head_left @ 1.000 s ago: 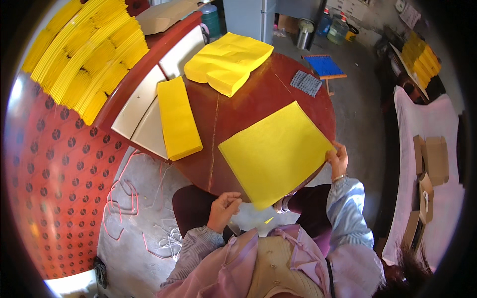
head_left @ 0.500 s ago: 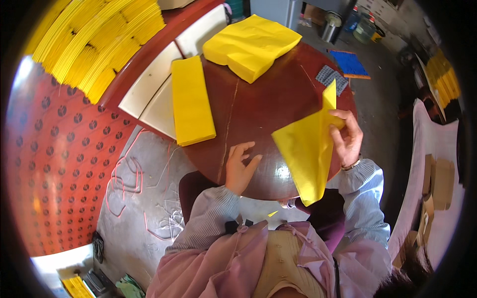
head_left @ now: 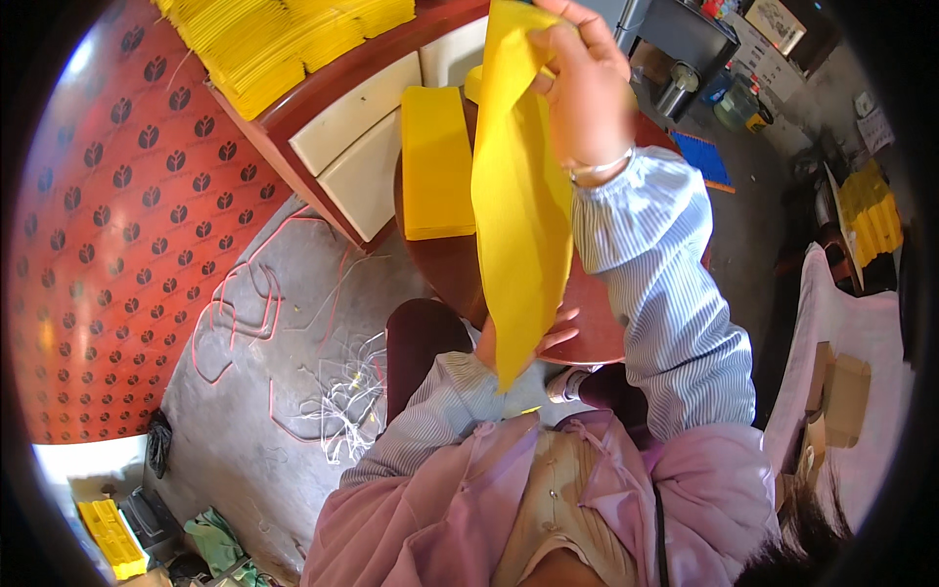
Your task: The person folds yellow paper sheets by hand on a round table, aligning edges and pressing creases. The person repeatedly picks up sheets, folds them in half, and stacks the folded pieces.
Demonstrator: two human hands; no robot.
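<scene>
High over the round dark-red table (head_left: 597, 323), my right hand (head_left: 592, 103) pinches the upper end of a yellow paper sheet (head_left: 523, 196). The sheet hangs long and slightly curved toward me. Behind its lower end is my left hand (head_left: 559, 333), mostly covered; a few stretched fingers show past the sheet's right edge, and I see no grip on the paper. Left of the sheet lies a neat rectangular stack of yellow paper (head_left: 436, 166). The larger yellow pile at the table's far side is almost wholly hidden behind the raised sheet.
White drawers (head_left: 357, 127) border the table at the left, below thick yellow bundles (head_left: 284, 44). Tangled white and pink strapping (head_left: 347, 401) lies on the grey floor. A blue mat (head_left: 702, 159) and a metal bin (head_left: 677, 91) are at the far right.
My right hand has lifted the yellow sheet up and away from me, leftward. My left hand has moved right, behind its lower end. The view has shifted, too.
</scene>
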